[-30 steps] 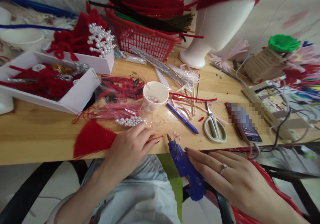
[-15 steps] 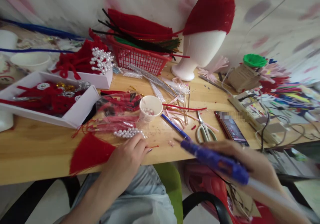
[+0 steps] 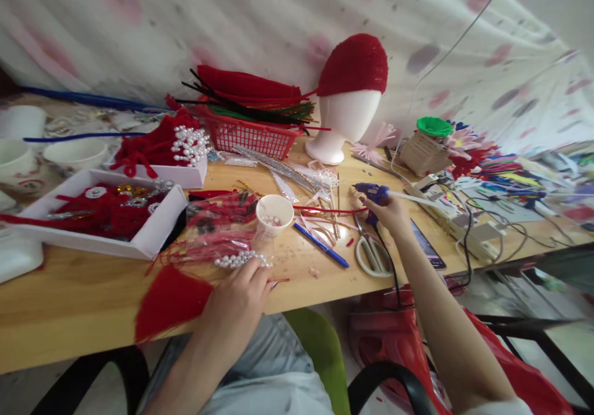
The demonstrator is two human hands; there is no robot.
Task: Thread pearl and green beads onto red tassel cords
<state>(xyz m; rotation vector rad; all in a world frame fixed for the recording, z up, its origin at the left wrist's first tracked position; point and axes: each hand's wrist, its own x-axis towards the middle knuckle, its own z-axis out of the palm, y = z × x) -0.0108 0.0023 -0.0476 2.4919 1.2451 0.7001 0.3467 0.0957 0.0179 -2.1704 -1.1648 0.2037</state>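
My left hand [image 3: 244,288] rests at the table's front edge with its fingers closed on a red tassel [image 3: 172,300]. The tassel's fringe fans out left of the wrist, and a thin red cord end pokes out beyond my fingertips. Touching those fingers is a cluster of white pearl beads [image 3: 236,258]. My right hand [image 3: 394,214] is wrapped round a blue hot glue gun [image 3: 372,193], held over the table behind the scissors [image 3: 374,257]. Its nozzle points left, and a pale glue stick sticks out of the back. A paper cup [image 3: 274,217] with some pearls stands between my hands.
A blue pen [image 3: 321,245] lies left of the scissors. A phone [image 3: 427,248] and power strips with cables [image 3: 464,229] are at the right. White boxes [image 3: 153,232] of red pieces, a red basket [image 3: 255,140] and a foam head [image 3: 346,118] stand behind.
My right hand has carried the glue gun from the front edge back over the table, beyond the scissors. My left hand has stayed on the tassel. The camera view has tilted up.
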